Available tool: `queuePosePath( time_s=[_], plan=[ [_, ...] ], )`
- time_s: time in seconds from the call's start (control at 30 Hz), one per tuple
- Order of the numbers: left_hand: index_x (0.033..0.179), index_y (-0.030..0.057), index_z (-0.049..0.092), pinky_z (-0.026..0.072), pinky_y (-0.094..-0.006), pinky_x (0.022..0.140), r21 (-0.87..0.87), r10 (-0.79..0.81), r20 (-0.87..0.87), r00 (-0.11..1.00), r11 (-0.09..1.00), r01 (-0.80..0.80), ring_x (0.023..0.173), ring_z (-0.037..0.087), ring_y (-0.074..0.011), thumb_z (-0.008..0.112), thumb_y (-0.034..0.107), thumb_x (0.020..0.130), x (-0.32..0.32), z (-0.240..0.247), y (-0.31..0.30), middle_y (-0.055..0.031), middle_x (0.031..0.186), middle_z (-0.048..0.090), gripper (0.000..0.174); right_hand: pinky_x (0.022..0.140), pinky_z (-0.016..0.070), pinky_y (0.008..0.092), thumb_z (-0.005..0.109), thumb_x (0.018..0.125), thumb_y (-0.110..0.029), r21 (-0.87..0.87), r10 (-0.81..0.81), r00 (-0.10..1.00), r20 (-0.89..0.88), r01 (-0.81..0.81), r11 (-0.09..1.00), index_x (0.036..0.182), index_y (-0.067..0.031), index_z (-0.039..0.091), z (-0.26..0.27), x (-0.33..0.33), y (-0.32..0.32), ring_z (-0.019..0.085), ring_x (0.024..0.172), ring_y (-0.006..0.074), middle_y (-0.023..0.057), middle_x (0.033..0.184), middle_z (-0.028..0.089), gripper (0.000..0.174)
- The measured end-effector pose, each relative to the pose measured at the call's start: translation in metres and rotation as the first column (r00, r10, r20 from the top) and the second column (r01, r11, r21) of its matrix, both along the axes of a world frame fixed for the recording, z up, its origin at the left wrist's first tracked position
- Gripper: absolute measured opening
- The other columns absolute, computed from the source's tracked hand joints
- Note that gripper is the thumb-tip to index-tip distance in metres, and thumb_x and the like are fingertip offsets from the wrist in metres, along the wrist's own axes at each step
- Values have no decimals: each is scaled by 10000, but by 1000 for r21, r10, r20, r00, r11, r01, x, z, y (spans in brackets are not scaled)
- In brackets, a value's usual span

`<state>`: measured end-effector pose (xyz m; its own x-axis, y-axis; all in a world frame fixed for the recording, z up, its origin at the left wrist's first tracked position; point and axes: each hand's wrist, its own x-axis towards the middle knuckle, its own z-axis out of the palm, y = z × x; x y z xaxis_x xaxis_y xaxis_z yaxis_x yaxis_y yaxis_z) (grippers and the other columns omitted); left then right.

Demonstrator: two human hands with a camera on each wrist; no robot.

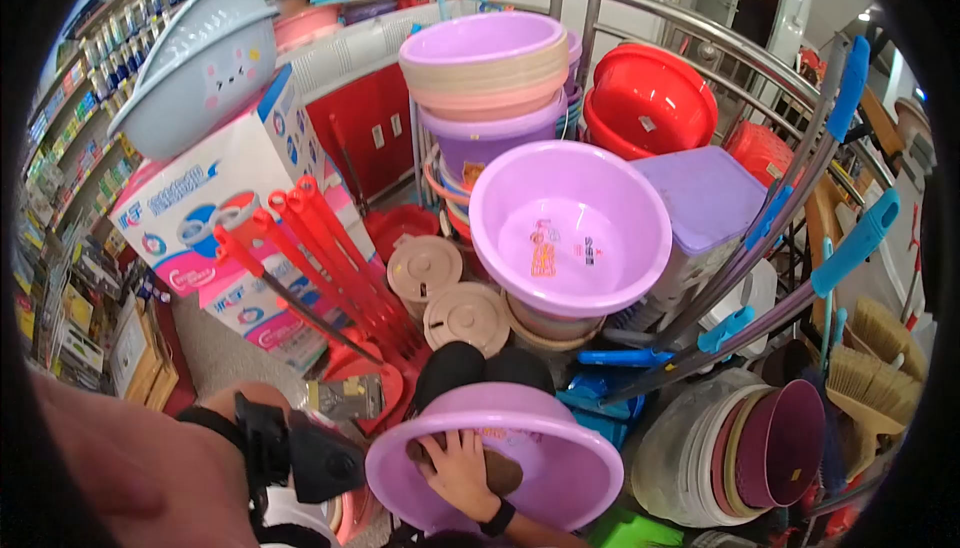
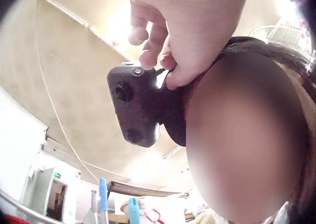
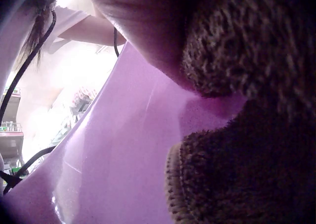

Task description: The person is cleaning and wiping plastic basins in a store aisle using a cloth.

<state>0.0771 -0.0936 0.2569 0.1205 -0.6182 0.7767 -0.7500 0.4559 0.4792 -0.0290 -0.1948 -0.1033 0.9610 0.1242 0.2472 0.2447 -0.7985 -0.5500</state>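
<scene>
My right hand (image 1: 462, 473) lies inside a light purple plastic basin (image 1: 575, 453), holding a bunched brown cloth (image 1: 503, 472) against its inner wall. The basin is tilted in front of dark-clothed knees (image 1: 455, 372). In the right wrist view the brown cloth (image 3: 217, 179) looks fluffy with a stitched edge, and the purple wall passes behind it. My left hand (image 2: 197, 31) is raised to the head, its curled fingers and thumb at the black head camera (image 2: 132, 105) and its mount. Only the left forearm with its wrist camera (image 1: 325, 456) shows clearly in the head view.
Another purple basin (image 1: 600, 198) stands on a stack ahead. Lidded beige buckets (image 1: 466, 318) and red long-handled dustpans (image 1: 330, 258) are close by. Blue-gripped handles (image 1: 848, 88) lean at the right, above nested tubs (image 1: 795, 443). Boxes (image 1: 205, 208) carry grey basins at left.
</scene>
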Motion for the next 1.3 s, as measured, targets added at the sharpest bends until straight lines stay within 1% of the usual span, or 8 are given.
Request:
queuePosePath(
  time_s=[0.13, 0.17, 0.23, 0.3, 0.33, 0.37, 0.5, 1.3],
  plan=[
    [1244, 42, 461, 446, -334, 640, 48, -45, -42, 998, 998, 47, 745, 593, -268, 712, 191, 876, 12, -5, -5, -84, 887, 571, 469, 882, 416, 556, 707, 750, -288, -1, -36, 991, 126, 36, 999, 1160, -181, 641, -9, 0, 4, 498, 1010, 439, 196, 1135, 522, 429],
    [1241, 43, 466, 450, -336, 646, 47, -56, -52, 997, 997, 59, 754, 594, -272, 711, 188, 875, 12, -6, -5, -86, 893, 572, 463, 1033, 311, 608, 674, 785, -255, 9, -50, 999, -20, 50, 999, 1169, -141, 594, -6, -8, 10, 431, 1159, 457, 232, 1246, 472, 408],
    [1236, 45, 475, 457, -341, 657, 48, -75, -51, 996, 996, 77, 772, 597, -279, 708, 182, 875, 11, -12, -2, -89, 905, 574, 451, 1064, 284, 628, 671, 779, -258, 5, -38, 999, -36, 38, 999, 1187, -143, 587, -27, -13, 13, 402, 1211, 489, 253, 1280, 458, 431],
    [1230, 47, 485, 464, -345, 668, 40, -91, -46, 995, 995, 93, 790, 600, -287, 706, 177, 874, 9, -15, 3, -93, 916, 577, 439, 1054, 301, 624, 666, 782, -256, -330, -24, 998, 59, 42, 943, 1198, -147, 585, -28, -4, 8, 408, 1203, 492, 256, 1293, 455, 438],
    [1227, 48, 489, 468, -348, 674, 47, -92, -48, 995, 994, 94, 799, 601, -290, 705, 174, 874, 11, -11, 2, -94, 922, 578, 433, 1018, 328, 620, 664, 783, -258, 6, -38, 998, -57, 39, 999, 1202, -145, 586, 3, -7, 6, 423, 1176, 489, 254, 1292, 461, 441],
    [1225, 49, 494, 471, -350, 679, 45, -92, -41, 995, 995, 94, 807, 603, -294, 704, 171, 873, 10, -9, 4, -96, 927, 579, 427, 996, 338, 616, 667, 781, -256, 63, -21, 997, -72, 25, 998, 1196, -140, 589, -5, -4, 6, 435, 1152, 483, 249, 1276, 475, 438],
    [1214, 53, 512, 486, -359, 702, -15, -110, -44, 993, 994, 109, 843, 608, -309, 699, 160, 872, 2, -4, 12, -103, 950, 583, 404, 899, 407, 556, 707, 752, -295, -50, -16, 1000, 24, 17, 999, 1172, -185, 634, -10, -4, 1, 490, 1028, 438, 194, 1134, 519, 440],
    [1218, 102, 518, 496, -417, 856, 73, -153, -137, 979, 984, 164, 1067, 543, -375, 663, 126, 878, 14, -8, 1, -117, 1130, 524, 370, 986, 356, 550, 674, 782, -242, -21, 25, 999, -41, -26, 999, 1280, -171, 556, -10, -3, 6, 435, 1147, 409, 185, 1216, 478, 516]
  ],
)
